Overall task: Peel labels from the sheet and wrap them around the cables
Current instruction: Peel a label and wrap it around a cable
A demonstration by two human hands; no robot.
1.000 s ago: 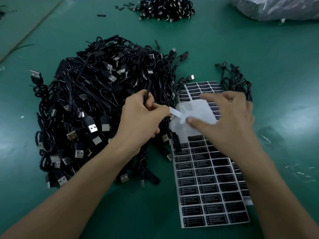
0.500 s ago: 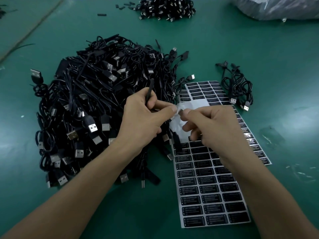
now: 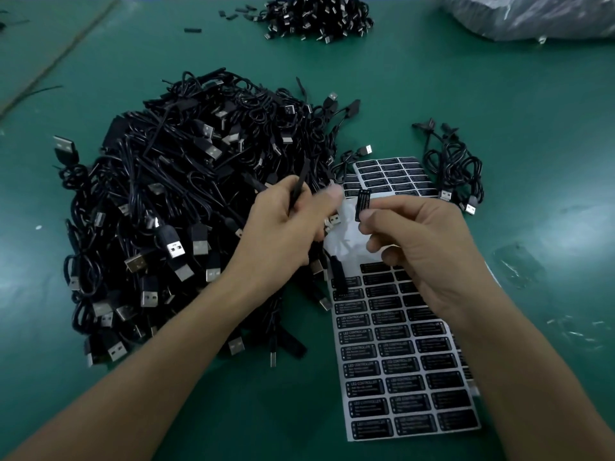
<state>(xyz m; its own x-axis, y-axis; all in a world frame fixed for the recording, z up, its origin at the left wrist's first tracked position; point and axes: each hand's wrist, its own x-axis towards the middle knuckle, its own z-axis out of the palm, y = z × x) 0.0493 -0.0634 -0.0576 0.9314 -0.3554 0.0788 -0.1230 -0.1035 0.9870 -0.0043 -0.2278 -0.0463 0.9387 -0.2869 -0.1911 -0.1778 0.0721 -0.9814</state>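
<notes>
A sheet of black labels (image 3: pixel 404 367) lies on the green table, its upper middle stripped to bare white backing. My right hand (image 3: pixel 422 241) pinches one peeled black label (image 3: pixel 363 204) upright between thumb and forefinger, just above that bare patch. My left hand (image 3: pixel 286 224) grips a thin black cable part (image 3: pixel 299 184) that sticks up between its fingers, a few centimetres left of the label. A large heap of black USB cables (image 3: pixel 179 221) fills the table under and left of my left hand.
A small bunch of cables (image 3: pixel 456 174) lies right of the sheet's top. Another cable pile (image 3: pixel 319 15) sits at the far edge, with a clear plastic bag (image 3: pixel 532 15) at the far right. Plastic scraps (image 3: pixel 519 264) lie on the mat to the right.
My right hand went from pressing on the sheet to pinching a label and lifting it off. The label now stands free near my left thumb. My left hand stayed put with the cable.
</notes>
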